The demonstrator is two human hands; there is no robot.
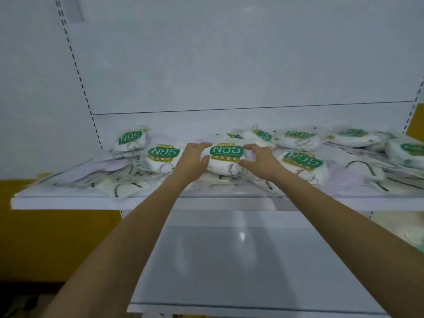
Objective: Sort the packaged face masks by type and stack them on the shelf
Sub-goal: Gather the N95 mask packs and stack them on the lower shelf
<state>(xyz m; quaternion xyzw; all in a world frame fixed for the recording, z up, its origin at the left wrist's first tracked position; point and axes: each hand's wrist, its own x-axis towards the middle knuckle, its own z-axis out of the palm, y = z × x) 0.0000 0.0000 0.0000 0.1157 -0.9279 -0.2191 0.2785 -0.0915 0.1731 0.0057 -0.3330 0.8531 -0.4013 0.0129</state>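
A white N95 mask pack (226, 158) with a green label lies in the middle of the white shelf (137, 203). My left hand (193, 160) grips its left edge and my right hand (259, 160) curls around its right edge. More green-label N95 packs lie at the left (163, 157), back left (130, 138) and right (302, 164). Flat clear packs of pale lilac masks (101, 168) and cream masks with black ear loops (128, 187) are strewn beneath and around them.
A lower white shelf (252, 271) sits below, under my forearms. Slotted uprights run up the back panel at left (75, 72) and right (413, 106). A yellow wall (57, 237) shows at lower left. Further packs (355, 137) crowd the shelf's right end.
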